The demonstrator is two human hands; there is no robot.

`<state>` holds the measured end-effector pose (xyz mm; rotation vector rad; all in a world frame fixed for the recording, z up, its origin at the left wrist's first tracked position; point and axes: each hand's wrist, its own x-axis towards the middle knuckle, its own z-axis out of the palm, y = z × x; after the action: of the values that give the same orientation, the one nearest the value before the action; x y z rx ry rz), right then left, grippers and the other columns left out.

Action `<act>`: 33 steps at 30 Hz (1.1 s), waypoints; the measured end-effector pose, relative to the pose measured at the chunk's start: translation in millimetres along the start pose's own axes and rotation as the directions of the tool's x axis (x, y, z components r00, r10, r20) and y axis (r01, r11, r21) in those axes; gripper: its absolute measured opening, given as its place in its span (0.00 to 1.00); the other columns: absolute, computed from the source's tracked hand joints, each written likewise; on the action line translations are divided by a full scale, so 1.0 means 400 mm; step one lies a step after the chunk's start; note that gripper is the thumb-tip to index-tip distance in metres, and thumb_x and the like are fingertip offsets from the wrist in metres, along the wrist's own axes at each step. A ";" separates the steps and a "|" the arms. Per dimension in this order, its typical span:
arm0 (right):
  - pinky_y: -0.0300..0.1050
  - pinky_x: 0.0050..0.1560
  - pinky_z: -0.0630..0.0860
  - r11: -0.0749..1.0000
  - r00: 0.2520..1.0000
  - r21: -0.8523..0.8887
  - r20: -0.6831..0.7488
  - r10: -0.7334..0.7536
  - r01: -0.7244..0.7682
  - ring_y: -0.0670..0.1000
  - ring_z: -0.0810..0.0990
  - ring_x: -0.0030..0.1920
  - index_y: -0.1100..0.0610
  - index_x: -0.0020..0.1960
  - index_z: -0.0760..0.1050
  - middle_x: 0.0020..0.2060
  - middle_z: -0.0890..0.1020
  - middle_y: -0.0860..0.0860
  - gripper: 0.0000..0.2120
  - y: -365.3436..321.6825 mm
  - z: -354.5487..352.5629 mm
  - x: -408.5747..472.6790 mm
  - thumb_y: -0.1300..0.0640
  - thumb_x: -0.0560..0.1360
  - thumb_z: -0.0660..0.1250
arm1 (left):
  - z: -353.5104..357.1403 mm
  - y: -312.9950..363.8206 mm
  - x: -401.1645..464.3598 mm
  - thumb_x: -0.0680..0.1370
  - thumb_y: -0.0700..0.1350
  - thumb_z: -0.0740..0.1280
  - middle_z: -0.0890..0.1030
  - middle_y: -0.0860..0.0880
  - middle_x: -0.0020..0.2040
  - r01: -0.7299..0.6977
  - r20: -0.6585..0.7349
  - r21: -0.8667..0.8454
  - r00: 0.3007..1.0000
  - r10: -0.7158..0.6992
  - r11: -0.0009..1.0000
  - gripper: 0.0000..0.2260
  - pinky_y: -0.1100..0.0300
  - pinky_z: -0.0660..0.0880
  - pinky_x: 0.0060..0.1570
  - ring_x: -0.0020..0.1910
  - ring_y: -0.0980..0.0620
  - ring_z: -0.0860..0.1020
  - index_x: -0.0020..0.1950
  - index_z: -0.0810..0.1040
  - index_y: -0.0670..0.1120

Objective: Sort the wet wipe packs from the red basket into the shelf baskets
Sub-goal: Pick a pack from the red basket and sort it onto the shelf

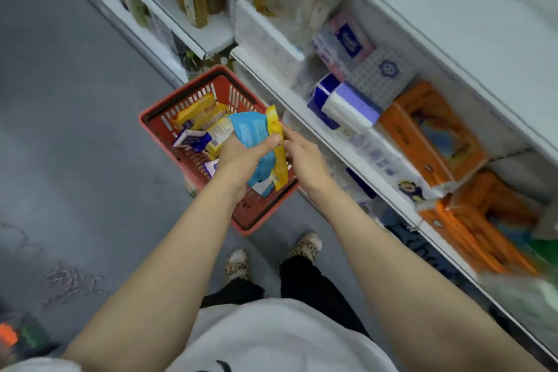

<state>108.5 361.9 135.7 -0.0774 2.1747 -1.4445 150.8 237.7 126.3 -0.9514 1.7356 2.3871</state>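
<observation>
Hands: two, both over the red slotted plastic basket [193, 93] on the grey floor [75, 130], which stands just beside the foot of the white shelf unit [302, 106].

Left hand [238, 157]: fingers curled round two soft packs held together, one blue wet wipe pack [250, 130] and one yellow wet wipe pack [279, 142], thumb pressed across the blue one. Both packs are above the basket's right rim.

Right hand [305, 157]: fingers extended, tips touching the yellow pack's edge; whether they pinch it cannot be told.

Inside the basket: at least two more yellow packs [199, 112] toward the far corner and one white-and-purple pack [191, 139] at the left wall; further packs partly hidden, count uncertain.

Shelf: orange packs [422, 136], several, count unclear from blur; purple-and-white tissue packs [347, 103]; one long white pack [380, 157] along the front edge.

Printing on all packs is blurred and unreadable.
</observation>
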 end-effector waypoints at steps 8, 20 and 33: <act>0.41 0.55 0.75 0.950 0.954 -0.242 -0.177 -0.241 0.196 0.47 0.78 0.49 0.49 0.63 0.81 0.47 0.79 0.48 0.19 0.041 -0.216 -0.194 0.62 0.74 0.68 | 0.212 0.005 -0.155 0.72 0.40 0.75 0.83 0.49 0.36 0.004 0.004 -0.084 1.000 -0.004 0.996 0.06 0.57 0.80 0.36 0.32 0.54 0.82 0.43 0.79 0.46; 0.46 0.55 0.81 0.994 0.932 -0.014 -0.348 -0.105 0.107 0.46 0.81 0.56 0.48 0.72 0.67 0.59 0.80 0.46 0.40 0.103 -0.756 -0.642 0.47 0.64 0.81 | 0.701 -0.052 -0.506 0.70 0.45 0.75 0.85 0.42 0.48 -0.071 0.352 -0.075 0.931 0.093 0.995 0.14 0.41 0.80 0.48 0.45 0.42 0.84 0.54 0.81 0.43; 0.55 0.52 0.82 0.806 0.491 0.366 -0.864 0.109 0.465 0.50 0.86 0.47 0.53 0.54 0.78 0.47 0.86 0.50 0.20 0.306 -1.192 -0.998 0.46 0.68 0.79 | 1.190 -0.189 -0.849 0.66 0.41 0.75 0.84 0.39 0.53 -0.119 0.774 0.086 0.633 0.009 0.989 0.24 0.49 0.81 0.42 0.46 0.43 0.83 0.62 0.78 0.41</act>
<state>265.9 946.0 324.3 0.8455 2.3159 -2.6393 240.7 787.7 318.4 0.2002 1.5149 2.1489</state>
